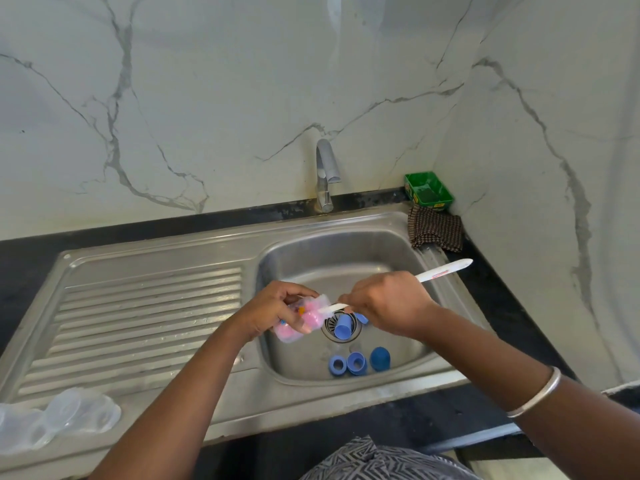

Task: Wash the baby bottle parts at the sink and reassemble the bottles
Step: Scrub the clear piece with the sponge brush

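My left hand [277,311] grips a clear baby bottle [304,318] with pink print, held on its side over the left edge of the sink basin [346,258]. My right hand [384,303] holds the white handle of a bottle brush [440,271], whose head is pushed into the bottle's mouth. On the basin floor lie blue parts: a cap [343,328] over the drain, two rings [337,365] [357,363] and a domed cap [380,358] near the front wall. Clear teats and covers [69,415] sit on the drainboard's front left corner.
The chrome tap [325,174] stands behind the basin, with no water running. A green soap tray [428,188] and a checked cloth [435,232] sit in the back right corner. The ribbed drainboard [145,320] stretches left. Marble walls close in behind and on the right.
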`<state>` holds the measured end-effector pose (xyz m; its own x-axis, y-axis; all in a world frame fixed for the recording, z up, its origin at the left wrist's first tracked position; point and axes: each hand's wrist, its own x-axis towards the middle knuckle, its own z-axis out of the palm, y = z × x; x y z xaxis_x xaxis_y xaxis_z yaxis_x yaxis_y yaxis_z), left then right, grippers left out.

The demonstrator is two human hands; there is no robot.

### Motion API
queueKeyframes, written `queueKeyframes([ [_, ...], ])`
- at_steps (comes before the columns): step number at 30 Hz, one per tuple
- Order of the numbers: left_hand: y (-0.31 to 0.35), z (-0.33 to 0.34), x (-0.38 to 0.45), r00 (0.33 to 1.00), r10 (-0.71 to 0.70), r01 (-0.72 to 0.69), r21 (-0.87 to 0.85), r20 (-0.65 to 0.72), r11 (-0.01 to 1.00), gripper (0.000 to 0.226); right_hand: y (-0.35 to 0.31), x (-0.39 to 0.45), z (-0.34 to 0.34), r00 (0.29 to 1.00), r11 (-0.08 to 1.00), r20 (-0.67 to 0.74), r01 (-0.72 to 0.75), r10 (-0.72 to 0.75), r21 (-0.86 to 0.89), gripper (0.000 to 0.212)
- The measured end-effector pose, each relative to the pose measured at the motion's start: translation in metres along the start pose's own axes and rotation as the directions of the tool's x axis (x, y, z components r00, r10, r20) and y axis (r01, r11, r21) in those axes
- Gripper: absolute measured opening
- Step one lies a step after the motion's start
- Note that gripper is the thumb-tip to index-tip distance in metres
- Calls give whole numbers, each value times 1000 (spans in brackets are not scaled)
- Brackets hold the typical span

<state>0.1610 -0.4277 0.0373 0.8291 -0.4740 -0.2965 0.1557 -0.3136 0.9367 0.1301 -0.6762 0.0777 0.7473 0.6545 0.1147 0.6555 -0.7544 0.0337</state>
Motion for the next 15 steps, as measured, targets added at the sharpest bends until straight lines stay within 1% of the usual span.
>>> queueKeyframes([
  [2, 2, -4, -4, 990, -69, 97, -229, 125, 969, 60, 11, -8, -4, 976, 995, -207, 79, -64, 66, 22],
  [3, 3, -6, -7, 972, -112, 175, -321, 204, 931, 68, 16, -11, -4, 953, 989, -292, 117, -85, 94, 22],
  [4, 4, -8, -9, 947, -155, 255, -366, 280, 895, 77, 19, -13, -3, 934, 981, -341, 156, -109, 112, 20],
  [5, 5, -10, -11, 921, -188, 316, -373, 340, 873, 80, 21, -14, -1, 916, 975, -377, 191, -137, 110, 17],
  [6, 6, -12, -11, 902, -204, 346, -355, 381, 868, 75, 23, -15, 0, 898, 971, -410, 217, -158, 99, 15],
  [7, 6, -13, -11, 890, -214, 364, -343, 402, 866, 70, 24, -16, 3, 884, 970, -438, 226, -165, 90, 15],
  [9, 6, -13, -10, 889, -240, 383, -348, 389, 856, 67, 25, -17, 8, 877, 972, -455, 217, -155, 87, 16],
  [11, 5, -6, -7, 915, -271, 366, -335, 298, 868, 60, 22, -18, 13, 894, 981, -431, 175, -122, 84, 16],
  [12, 4, -2, -6, 935, -274, 338, -325, 227, 883, 54, 18, -18, 15, 918, 988, -386, 132, -89, 86, 17],
  [13, 4, 3, -3, 956, -256, 290, -311, 145, 905, 47, 15, -16, 17, 955, 992, -296, 65, -32, 105, 18],
  [14, 4, 8, 0, 975, -213, 223, -265, 67, 938, 39, 11, -14, 19, 986, 992, -164, -21, 41, 126, 21],
  [15, 4, 12, 2, 989, -149, 146, -168, -4, 975, 34, 7, -10, 21, 993, 985, -23, -109, 113, 137, 26],
])
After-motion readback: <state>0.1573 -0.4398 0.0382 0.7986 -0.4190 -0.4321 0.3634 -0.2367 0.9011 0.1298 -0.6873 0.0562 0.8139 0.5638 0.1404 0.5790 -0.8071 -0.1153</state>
